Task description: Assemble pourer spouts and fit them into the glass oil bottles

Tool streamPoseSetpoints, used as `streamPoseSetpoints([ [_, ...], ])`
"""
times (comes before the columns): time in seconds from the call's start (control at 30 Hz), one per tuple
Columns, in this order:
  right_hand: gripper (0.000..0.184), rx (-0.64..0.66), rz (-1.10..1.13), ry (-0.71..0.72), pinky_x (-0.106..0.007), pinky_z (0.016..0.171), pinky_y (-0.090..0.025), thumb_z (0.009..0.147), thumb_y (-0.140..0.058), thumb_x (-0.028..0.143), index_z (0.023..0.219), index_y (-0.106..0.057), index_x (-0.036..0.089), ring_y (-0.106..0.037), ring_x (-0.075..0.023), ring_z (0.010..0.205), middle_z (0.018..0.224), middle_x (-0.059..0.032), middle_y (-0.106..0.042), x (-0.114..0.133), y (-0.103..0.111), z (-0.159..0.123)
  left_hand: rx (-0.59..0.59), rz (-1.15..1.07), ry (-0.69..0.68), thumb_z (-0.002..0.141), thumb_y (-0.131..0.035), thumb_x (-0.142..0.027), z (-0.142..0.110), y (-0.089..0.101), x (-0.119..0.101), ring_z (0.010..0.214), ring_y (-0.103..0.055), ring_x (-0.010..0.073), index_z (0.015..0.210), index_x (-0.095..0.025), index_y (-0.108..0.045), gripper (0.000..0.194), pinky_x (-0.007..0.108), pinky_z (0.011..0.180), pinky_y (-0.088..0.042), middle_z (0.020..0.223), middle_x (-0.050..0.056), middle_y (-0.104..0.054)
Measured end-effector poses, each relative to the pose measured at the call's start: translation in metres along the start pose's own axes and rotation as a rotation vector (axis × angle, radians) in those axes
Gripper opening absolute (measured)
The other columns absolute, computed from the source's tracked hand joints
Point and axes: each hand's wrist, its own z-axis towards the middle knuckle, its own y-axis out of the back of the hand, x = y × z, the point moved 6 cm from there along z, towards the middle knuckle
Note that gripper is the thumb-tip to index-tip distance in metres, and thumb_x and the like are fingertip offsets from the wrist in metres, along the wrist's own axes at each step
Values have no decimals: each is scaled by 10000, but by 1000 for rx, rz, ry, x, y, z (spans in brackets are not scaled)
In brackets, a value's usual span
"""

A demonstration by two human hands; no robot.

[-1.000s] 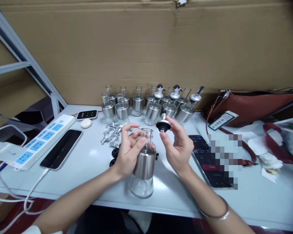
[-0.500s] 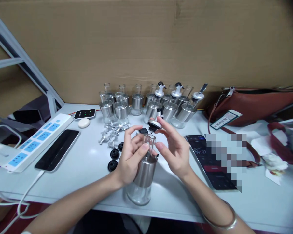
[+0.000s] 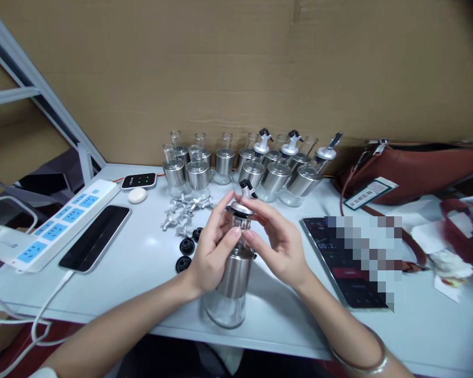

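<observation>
A glass bottle with a steel sleeve [image 3: 235, 275] stands near the table's front edge, tilted slightly. My left hand [image 3: 212, 251] is closed around its neck, thumb in front. At the bottle's mouth sits a pour spout [image 3: 242, 208] with a silver cap and black tip. My right hand [image 3: 281, 242] grips the spout's cap with its fingers, its thumb beside the glass neck. How deep the stopper goes is partly hidden by fingers. Black round caps [image 3: 186, 246] and silver spout pieces [image 3: 179, 224] lie left of my left hand.
Several sleeved bottles [image 3: 197, 176] line the back by the cardboard wall [image 3: 236, 68], some with spouts fitted. To the right are a phone [image 3: 339, 273] and a brown bag [image 3: 425, 173]. A power strip [image 3: 63, 226] and another phone [image 3: 96, 239] lie left.
My right hand has brought the pour spout down from above the bottle onto its mouth. My left hand stays around the neck. The view has shifted slightly.
</observation>
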Motion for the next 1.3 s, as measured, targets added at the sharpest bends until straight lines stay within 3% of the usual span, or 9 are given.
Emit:
streamPoseSetpoints([
  [0.1, 400, 5, 84, -37, -363, 922, -539, 870, -600, 221, 1263, -571, 285, -595, -221, 1155, 1292, -75, -603, -2, -1, 1, -6, 28, -17, 932, -525, -323, 0, 1, 0, 1113, -578, 219, 1349, -295, -430, 428, 328, 931, -501, 1324, 49, -531],
  [0.3, 330, -26, 253, -110, -325, 883, -565, 856, -636, 236, 1179, -636, 300, -651, -187, 1065, 1218, -45, -659, -6, -1, 3, 6, 10, -42, 940, -520, -318, 0, -1, -3, 988, -624, 194, 1308, -292, -459, 375, 285, 784, -548, 1224, 44, -592],
  [0.83, 305, -46, 210, -189, -289, 651, -608, 822, -664, 297, 1126, -679, 281, -707, -174, 808, 1121, -42, -709, -8, 0, 4, 13, -37, -42, 939, -520, -337, -1, -4, -3, 934, -602, 167, 1248, -280, -459, 320, 262, 756, -546, 1201, 50, -555],
  [1.0, 270, -73, 204, -188, -257, 663, -603, 802, -681, 237, 1065, -713, 290, -709, -177, 869, 1078, -21, -730, -8, 2, 4, 21, -81, -36, 942, -523, -315, -2, -4, -2, 848, -587, 122, 1219, -291, -469, 284, 229, 743, -539, 1124, 26, -556],
  [1.1, 268, -77, 210, -201, -237, 555, -589, 796, -685, 249, 1059, -717, 289, -708, -156, 735, 1024, -19, -745, -9, 2, 4, 24, -81, -26, 943, -519, -320, -3, -5, -1, 833, -582, 120, 1219, -290, -464, 283, 238, 738, -538, 1119, 28, -547],
  [1.3, 234, -39, 194, -206, -240, 520, -582, 798, -675, 248, 1022, -732, 285, -686, -141, 656, 1003, -19, -749, -8, 2, 6, -2, -76, -10, 926, -537, -363, -3, -4, 1, 796, -595, 133, 1168, -260, -457, 275, 271, 732, -550, 1075, 37, -554],
])
